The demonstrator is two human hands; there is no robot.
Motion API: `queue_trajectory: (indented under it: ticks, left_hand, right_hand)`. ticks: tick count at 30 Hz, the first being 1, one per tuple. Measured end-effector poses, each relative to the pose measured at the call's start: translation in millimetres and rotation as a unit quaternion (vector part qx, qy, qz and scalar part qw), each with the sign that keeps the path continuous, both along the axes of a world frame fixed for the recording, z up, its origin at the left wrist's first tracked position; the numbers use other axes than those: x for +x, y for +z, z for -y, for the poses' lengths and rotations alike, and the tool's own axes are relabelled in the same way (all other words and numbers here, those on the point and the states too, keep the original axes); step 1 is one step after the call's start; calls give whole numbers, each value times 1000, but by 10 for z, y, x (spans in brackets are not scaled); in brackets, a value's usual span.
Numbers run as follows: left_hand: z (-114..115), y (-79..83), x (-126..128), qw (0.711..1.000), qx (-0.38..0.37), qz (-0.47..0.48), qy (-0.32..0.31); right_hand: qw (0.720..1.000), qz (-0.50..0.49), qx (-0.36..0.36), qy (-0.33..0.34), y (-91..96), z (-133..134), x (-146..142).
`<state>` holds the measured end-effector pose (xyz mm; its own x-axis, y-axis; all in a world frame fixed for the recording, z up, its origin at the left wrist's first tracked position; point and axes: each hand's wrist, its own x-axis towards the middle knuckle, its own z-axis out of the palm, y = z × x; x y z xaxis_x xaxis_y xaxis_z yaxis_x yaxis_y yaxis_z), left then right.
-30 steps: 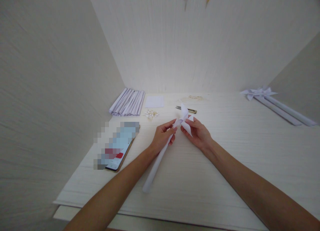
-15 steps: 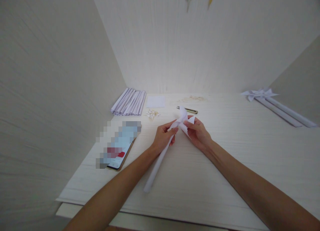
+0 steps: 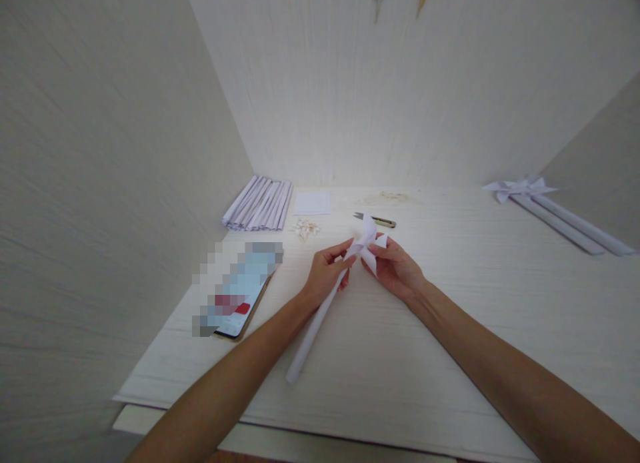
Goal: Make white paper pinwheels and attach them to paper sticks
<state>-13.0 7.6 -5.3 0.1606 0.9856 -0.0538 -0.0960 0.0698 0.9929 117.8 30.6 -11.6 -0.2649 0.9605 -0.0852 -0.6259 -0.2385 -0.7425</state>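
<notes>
A white paper pinwheel (image 3: 369,231) with folded blades is held over the middle of the table. Its rolled paper stick (image 3: 314,333) slants down toward the front edge. My left hand (image 3: 327,273) is closed round the top of the stick, thumb pressed just below the blades. My right hand (image 3: 397,266) pinches the pinwheel at its right side, thumb near the centre. The fingers behind the paper are partly hidden. Just beyond the blades lies a pair of thread snips (image 3: 383,221).
At the back left are several rolled paper sticks (image 3: 260,203), square paper sheets (image 3: 312,203) and a small pile of cotton-tipped pieces (image 3: 306,229). A phone (image 3: 245,293), partly blurred, lies left. Finished pinwheels (image 3: 560,213) rest at the back right. Walls enclose the table (image 3: 500,316).
The pinwheel's blades have turned or tilted slightly in my hands. Both hands keep nearly the same place and grip.
</notes>
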Motion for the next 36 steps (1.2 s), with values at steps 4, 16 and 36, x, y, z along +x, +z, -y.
queue_trajectory:
  ticks: [4, 16, 36]
  left_hand:
    - [2, -3, -2, 1000, 1, 4, -8]
    - [3, -10, -24, 999, 8, 7, -37]
    - [-26, -25, -18, 999, 9, 4, -46]
  right_hand:
    - [1000, -1, -6, 5, -19, -11, 6]
    - [1000, -2, -1, 19, -15, -8, 14]
    - [999, -7, -24, 39, 23, 9, 38]
